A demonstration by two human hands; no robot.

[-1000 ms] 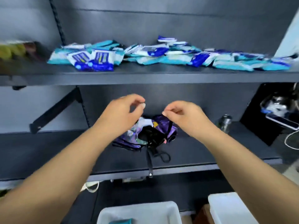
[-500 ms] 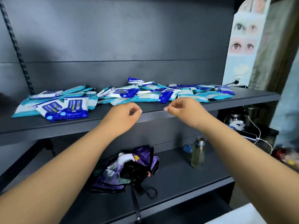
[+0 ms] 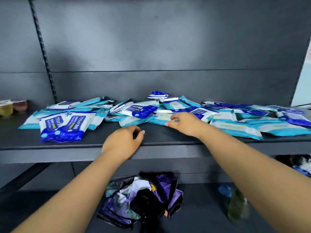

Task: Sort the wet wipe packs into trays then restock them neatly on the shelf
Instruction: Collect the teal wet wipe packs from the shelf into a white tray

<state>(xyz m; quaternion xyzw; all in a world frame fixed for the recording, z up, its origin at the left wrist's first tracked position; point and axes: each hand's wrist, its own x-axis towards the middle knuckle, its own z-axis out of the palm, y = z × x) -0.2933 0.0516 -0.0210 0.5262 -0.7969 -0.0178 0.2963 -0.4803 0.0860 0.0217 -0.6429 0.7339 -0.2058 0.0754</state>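
Observation:
Many wet wipe packs lie scattered along the dark upper shelf [image 3: 94, 142]. Two dark blue and white packs [image 3: 62, 126] lie front left; light teal packs [image 3: 235, 127] spread to the right. More blue packs [image 3: 141, 110] pile up in the middle. My left hand [image 3: 124, 142] hovers over the shelf's front edge, fingers loosely curled and holding nothing. My right hand [image 3: 183, 122] reaches further in, its curled fingertips at the edge of a light teal pack [image 3: 159, 119]; whether it grips that pack is hidden. No trays are in view.
On the lower shelf lie a crumpled purple and black bag [image 3: 143, 199], a glass bottle [image 3: 237, 206] and a blue cap [image 3: 224, 190]. Plastic cups [image 3: 7, 108] stand at the upper shelf's far left. A slotted upright [image 3: 44, 52] runs up the back panel.
The view has risen and the white trays below dropped out of sight. Both hands moved up from the lower shelf; my right hand has reached in to the teal pack.

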